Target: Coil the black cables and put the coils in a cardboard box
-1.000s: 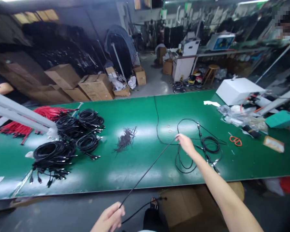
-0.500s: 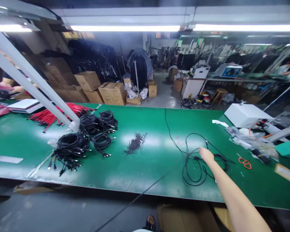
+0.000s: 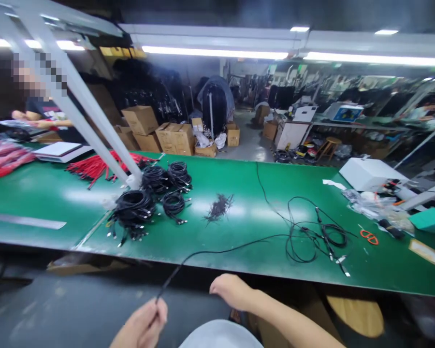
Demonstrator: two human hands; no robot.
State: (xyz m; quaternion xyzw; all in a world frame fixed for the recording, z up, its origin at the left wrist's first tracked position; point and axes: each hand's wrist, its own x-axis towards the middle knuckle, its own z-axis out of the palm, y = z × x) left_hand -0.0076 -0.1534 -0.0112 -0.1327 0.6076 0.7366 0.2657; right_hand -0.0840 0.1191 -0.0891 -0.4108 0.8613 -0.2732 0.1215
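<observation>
My left hand [image 3: 143, 324] is at the bottom of the view, below the table's near edge, pinched shut on a thin black cable [image 3: 217, 252]. The cable runs up and right across the green table [image 3: 239, 241] to a loose tangle of black cable [image 3: 317, 234]. My right hand [image 3: 229, 290] hangs just right of the left one, off the table, fingers curled downward with nothing seen in them. A small heap of black cable ties [image 3: 219, 208] lies mid-table.
Coiled black cables [image 3: 148, 200] and red cables [image 3: 94, 166] lie at the left by a slanted white post [image 3: 90, 121]. Orange scissors [image 3: 369, 236], a white box [image 3: 368, 174] and plastic bags sit at the right. Another person sits far left. Cardboard boxes stand behind.
My right hand has pulled back from the cable tangle on the table to near my body. The left hand has come back into view holding the cable. The camera has turned left.
</observation>
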